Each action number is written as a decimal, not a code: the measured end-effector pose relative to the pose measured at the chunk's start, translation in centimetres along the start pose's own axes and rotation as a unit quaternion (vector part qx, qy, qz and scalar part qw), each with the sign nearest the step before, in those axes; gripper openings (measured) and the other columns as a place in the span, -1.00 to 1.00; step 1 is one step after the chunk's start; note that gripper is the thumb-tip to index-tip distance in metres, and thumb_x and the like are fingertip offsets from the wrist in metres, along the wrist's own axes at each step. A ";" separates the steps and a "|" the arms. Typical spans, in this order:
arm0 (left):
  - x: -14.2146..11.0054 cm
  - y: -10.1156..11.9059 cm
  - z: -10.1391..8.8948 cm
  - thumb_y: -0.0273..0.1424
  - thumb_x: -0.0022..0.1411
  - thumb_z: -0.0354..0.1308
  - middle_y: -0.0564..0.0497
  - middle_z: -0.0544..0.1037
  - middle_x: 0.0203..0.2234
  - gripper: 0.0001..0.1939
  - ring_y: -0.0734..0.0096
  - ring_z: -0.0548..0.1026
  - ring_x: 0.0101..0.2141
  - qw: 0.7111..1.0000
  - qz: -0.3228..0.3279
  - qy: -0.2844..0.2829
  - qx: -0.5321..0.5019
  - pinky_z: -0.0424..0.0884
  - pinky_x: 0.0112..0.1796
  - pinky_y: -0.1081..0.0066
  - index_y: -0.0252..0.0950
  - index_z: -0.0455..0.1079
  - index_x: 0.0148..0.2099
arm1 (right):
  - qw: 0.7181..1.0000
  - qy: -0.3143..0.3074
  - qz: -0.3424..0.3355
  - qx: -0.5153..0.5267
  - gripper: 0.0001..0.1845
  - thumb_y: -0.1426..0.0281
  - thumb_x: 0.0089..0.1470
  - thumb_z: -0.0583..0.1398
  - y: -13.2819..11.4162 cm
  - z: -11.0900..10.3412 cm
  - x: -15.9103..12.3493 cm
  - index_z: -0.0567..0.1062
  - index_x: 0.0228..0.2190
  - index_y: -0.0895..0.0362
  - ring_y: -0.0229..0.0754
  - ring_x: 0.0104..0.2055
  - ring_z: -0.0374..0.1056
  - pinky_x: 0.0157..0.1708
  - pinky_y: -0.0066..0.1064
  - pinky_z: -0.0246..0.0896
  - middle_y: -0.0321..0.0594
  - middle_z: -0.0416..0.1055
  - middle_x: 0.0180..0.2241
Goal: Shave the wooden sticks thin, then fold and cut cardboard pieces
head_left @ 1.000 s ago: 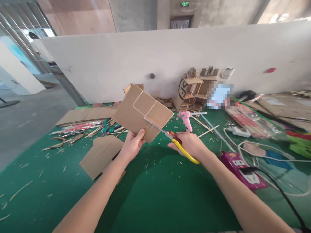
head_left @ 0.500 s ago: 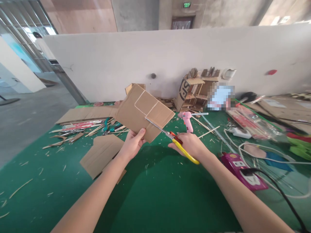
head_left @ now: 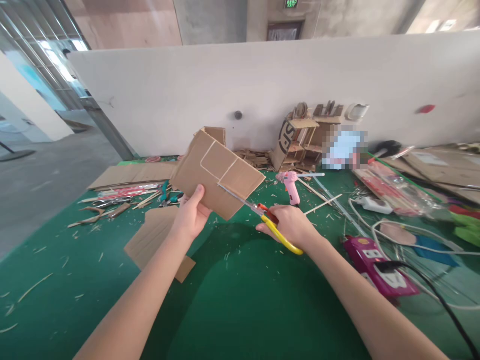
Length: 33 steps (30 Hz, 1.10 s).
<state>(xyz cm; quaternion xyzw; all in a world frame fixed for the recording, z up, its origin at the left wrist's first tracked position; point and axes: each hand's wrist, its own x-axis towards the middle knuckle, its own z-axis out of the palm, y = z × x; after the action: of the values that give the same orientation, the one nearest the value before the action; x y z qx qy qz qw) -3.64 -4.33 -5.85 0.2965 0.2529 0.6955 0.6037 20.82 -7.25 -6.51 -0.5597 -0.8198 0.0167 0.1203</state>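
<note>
My left hand [head_left: 193, 215] grips a piece of brown cardboard [head_left: 210, 175] by its lower left edge, thumb on the front face. Pale lines on the cardboard outline a shape with one rounded corner. In my right hand [head_left: 290, 222] are scissors [head_left: 279, 235] with yellow and red handles. Their blades lie along the lower right part of the cardboard, pointing up and left toward the outline. Most of the fingers of my right hand are hidden behind the handles. Under my left forearm another cardboard piece [head_left: 150, 232] lies on the green table [head_left: 232, 310].
A pink glue gun [head_left: 290, 187] stands beyond my right hand. Farther back is a small cardboard shelf [head_left: 296, 140]. On the right lie a purple power strip [head_left: 377, 265] and white cables. Pliers [head_left: 168, 196], sticks and cardboard scraps are at the left.
My left hand has shifted left along the cardboard's lower edge. The cardboard has moved slightly left and tilted a little. The scissors remain at its lower right, moved slightly left.
</note>
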 end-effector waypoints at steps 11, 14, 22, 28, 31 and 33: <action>0.1 -0.3 -0.3 -0.37 0.18 0.23 -0.04 0.59 -0.14 -0.68 0.32 0.52 -0.06 1.000 -0.006 -0.017 -0.025 0.38 0.07 0.24 -0.29 0.39 -0.01 | 1.000 -0.001 -0.019 0.000 -0.41 -0.17 0.04 0.00 -0.1 0.3 0.1 0.28 -0.60 0.08 -0.20 -0.51 0.26 -0.49 -0.37 -0.05 -0.21 0.36 -0.55; 0.2 -0.2 -0.2 -0.39 0.21 0.19 -0.03 0.61 -0.19 -0.72 0.37 0.54 -0.12 0.999 -0.016 0.004 -0.028 0.40 0.05 0.25 -0.30 0.39 -0.01 | 1.000 0.008 -0.024 -0.008 -0.42 -0.15 0.06 -0.01 -0.2 0.6 0.1 0.28 -0.60 0.09 -0.18 -0.50 0.27 -0.49 -0.36 -0.05 -0.20 0.37 -0.55; 0.2 -0.1 -0.3 -0.37 0.21 0.19 -0.03 0.59 -0.14 -0.71 0.33 0.50 -0.03 1.000 -0.018 -0.010 -0.023 0.39 0.06 0.28 -0.29 0.39 0.00 | 1.000 0.010 -0.011 0.003 -0.44 -0.15 0.04 0.01 -0.2 0.9 0.2 0.21 -0.61 0.06 -0.21 -0.54 0.22 -0.53 -0.38 -0.10 -0.24 0.33 -0.57; 0.3 0.0 -0.3 -0.39 0.24 0.16 -0.03 0.59 -0.15 -0.71 0.37 0.51 -0.06 0.999 -0.021 0.005 -0.029 0.39 0.06 0.33 -0.31 0.38 0.01 | 1.000 0.002 0.001 0.007 -0.43 -0.18 0.00 0.03 -0.1 0.6 0.3 0.20 -0.61 0.06 -0.23 -0.54 0.18 -0.55 -0.39 -0.15 -0.26 0.30 -0.56; 0.5 0.0 -0.4 -0.37 0.25 0.14 -0.04 0.60 -0.17 -0.69 0.37 0.52 -0.07 0.999 -0.019 0.008 -0.029 0.38 0.06 0.32 -0.30 0.37 0.04 | 1.000 -0.004 -0.001 0.011 -0.41 -0.21 -0.02 0.01 -0.3 0.3 0.4 0.22 -0.59 0.07 -0.23 -0.54 0.19 -0.56 -0.39 -0.17 -0.25 0.32 -0.54; 0.6 0.0 -0.5 -0.37 0.28 0.10 -0.04 0.61 -0.20 -0.71 0.40 0.54 -0.11 0.999 -0.019 0.017 -0.030 0.38 0.06 0.32 -0.31 0.37 0.03 | 1.000 -0.008 -0.007 0.011 -0.39 -0.22 -0.02 0.00 -0.6 0.0 0.5 0.24 -0.58 0.07 -0.23 -0.52 0.20 -0.55 -0.39 -0.18 -0.24 0.34 -0.53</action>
<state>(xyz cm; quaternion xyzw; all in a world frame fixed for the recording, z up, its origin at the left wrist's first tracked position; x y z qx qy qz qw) -4.00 -3.71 -6.13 0.2614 0.2476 0.6965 0.6207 20.14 -7.05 -6.37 -0.5524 -0.8244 0.0296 0.1198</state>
